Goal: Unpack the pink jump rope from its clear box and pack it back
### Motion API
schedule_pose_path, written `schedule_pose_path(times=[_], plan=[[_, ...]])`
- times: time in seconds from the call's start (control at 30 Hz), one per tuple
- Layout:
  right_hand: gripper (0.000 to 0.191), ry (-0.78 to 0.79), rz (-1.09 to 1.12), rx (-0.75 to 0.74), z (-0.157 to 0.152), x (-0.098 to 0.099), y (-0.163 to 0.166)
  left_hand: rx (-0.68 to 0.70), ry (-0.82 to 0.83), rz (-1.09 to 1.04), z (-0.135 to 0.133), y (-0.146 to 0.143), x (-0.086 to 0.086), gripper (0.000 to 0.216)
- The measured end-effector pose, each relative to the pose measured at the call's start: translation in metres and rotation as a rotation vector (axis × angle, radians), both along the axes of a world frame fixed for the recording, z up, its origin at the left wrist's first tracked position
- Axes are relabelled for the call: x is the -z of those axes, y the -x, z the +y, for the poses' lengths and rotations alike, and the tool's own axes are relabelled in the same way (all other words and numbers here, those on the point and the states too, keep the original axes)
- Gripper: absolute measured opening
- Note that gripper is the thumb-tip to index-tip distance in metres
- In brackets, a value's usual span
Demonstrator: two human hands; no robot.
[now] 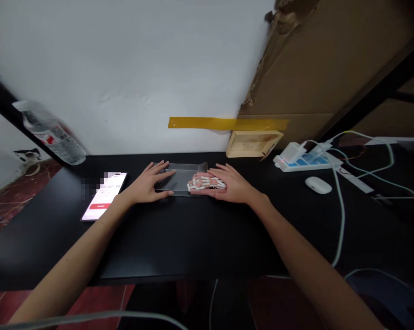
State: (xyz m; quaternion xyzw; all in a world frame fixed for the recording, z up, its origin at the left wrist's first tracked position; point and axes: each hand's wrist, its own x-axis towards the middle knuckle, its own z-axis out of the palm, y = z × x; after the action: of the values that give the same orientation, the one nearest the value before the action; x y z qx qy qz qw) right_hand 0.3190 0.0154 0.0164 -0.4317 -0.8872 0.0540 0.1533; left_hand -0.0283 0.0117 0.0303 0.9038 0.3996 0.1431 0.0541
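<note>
A clear plastic box [179,181] lies lengthwise on the black table. A packed bundle of small white and pink pieces [207,182] sits at its right end; I cannot make out their kind. My left hand [153,184] spans the box's left end, thumb at the near edge, fingers spread along the far edge and over the top. Around the right end is my right hand [232,184], fingers on the far side and thumb along the near side, partly covering the bundle. A raised flap [202,167] of clear plastic shows at the back.
A lit phone [102,199] lies beside my left forearm. At the back left leans a plastic bottle [55,135]. A shallow wooden box [253,143] stands against the wall. To the right are a power strip [306,160] with chargers, a white mouse [318,185] and loose cables [342,215].
</note>
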Motion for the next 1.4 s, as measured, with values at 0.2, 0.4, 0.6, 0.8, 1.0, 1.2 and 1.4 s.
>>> schedule_pose_path(times=[0.2, 0.4, 0.6, 0.8, 1.0, 1.2, 1.4], plan=[[0.106, 0.133, 0.054, 0.256, 0.007, 0.008, -0.018, -0.041, -0.014, 0.027, 0.001, -0.001, 0.002, 0.077], [0.101, 0.184, 0.181, 0.207, 0.004, 0.008, -0.015, -0.070, -0.035, 0.020, -0.002, -0.003, 0.006, 0.077], [0.092, 0.186, 0.203, 0.219, 0.003, 0.013, -0.009, -0.059, -0.051, 0.004, -0.002, -0.004, 0.007, 0.076], [0.093, 0.144, 0.198, 0.056, 0.010, 0.015, -0.020, -0.038, -0.045, 0.015, -0.003, -0.007, 0.006, 0.076], [0.088, 0.172, 0.248, 0.177, 0.005, 0.011, -0.007, -0.048, -0.047, 0.014, -0.004, -0.010, 0.006, 0.075], [0.088, 0.186, 0.327, 0.257, 0.004, 0.013, 0.005, -0.064, -0.043, 0.015, -0.003, -0.011, 0.007, 0.076], [0.083, 0.182, 0.358, 0.200, 0.005, 0.024, 0.012, -0.087, -0.050, 0.018, -0.006, -0.018, 0.009, 0.075]])
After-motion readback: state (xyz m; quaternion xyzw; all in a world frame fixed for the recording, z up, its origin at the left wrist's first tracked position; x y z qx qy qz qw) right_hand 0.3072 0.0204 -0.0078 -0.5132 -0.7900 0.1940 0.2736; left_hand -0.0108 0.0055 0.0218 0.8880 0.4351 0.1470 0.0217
